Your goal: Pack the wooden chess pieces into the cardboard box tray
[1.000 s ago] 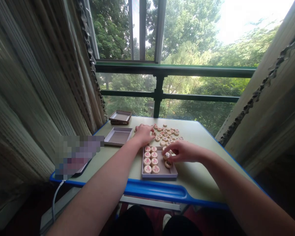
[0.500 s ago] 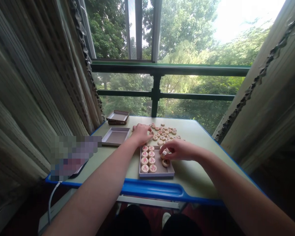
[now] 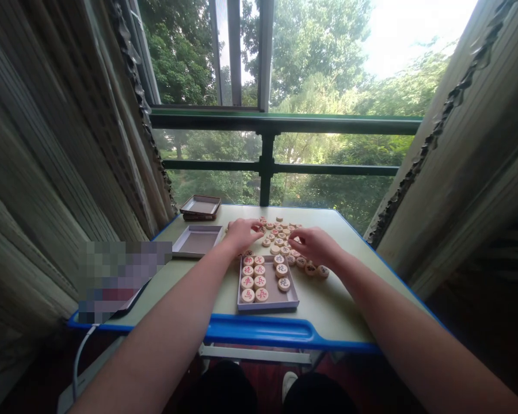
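Round wooden xiangqi pieces point(image 3: 279, 242) lie scattered on the table beyond a shallow box point(image 3: 267, 307). Inside the box, two columns of red-marked pieces point(image 3: 259, 282) fill the left side. Along its right side stand three dark-marked pieces point(image 3: 284, 284). My left hand point(image 3: 240, 234) is past the box's far left corner, thumb and fingers closed around a dark-marked piece point(image 3: 262, 230) at the pile's edge. Over the pile's right part, my right hand point(image 3: 314, 244) has its fingers curled down and together; what is under the fingertips is hidden.
A second shallow box part point(image 3: 197, 253) lies on the table point(image 3: 341, 313) to the left, with stacked brown-edged trays point(image 3: 201, 206) behind it. A blurred-out device with a white cable point(image 3: 76, 362) is at the left edge. Curtains hang on both sides; a green railing point(image 3: 266, 167) stands behind.
My right hand has left the box and moved up and right over the scattered pieces. It leaves a dark-marked piece in the box's right column. My left hand has shifted little.
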